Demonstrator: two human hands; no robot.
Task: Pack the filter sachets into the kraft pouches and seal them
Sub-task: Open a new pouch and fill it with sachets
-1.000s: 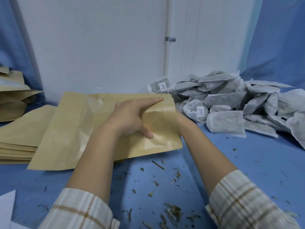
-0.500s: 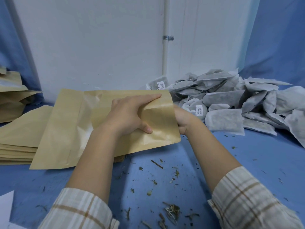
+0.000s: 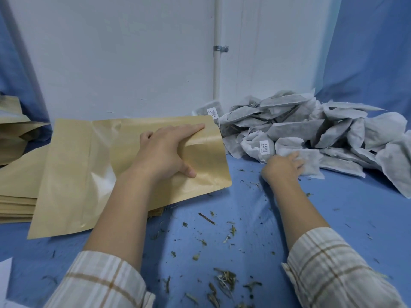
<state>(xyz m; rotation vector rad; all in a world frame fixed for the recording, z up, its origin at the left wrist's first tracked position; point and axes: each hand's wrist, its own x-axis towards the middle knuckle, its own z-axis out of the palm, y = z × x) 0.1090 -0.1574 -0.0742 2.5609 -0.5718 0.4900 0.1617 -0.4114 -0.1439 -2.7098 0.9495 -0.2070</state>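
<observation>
Now left hand point(image 3: 165, 152) holds kraft pouch point(image 3: 89, 174); right hand point(image 3: 283, 166) on sachet point(image 3: 311, 162).

A blue cloth point(image 3: 347, 218) covers the work surface and rises as a drape at the right and left edges. Dried herb scraps point(image 3: 222, 283) and a small twig point(image 3: 206, 218) lie scattered across it. Behind stands a white wall point(image 3: 124, 63) with a vertical white pipe point(image 3: 217, 70) held by a metal clamp point(image 3: 220, 48), and a white sheet corner point(image 3: 5, 276) shows at lower left.
</observation>
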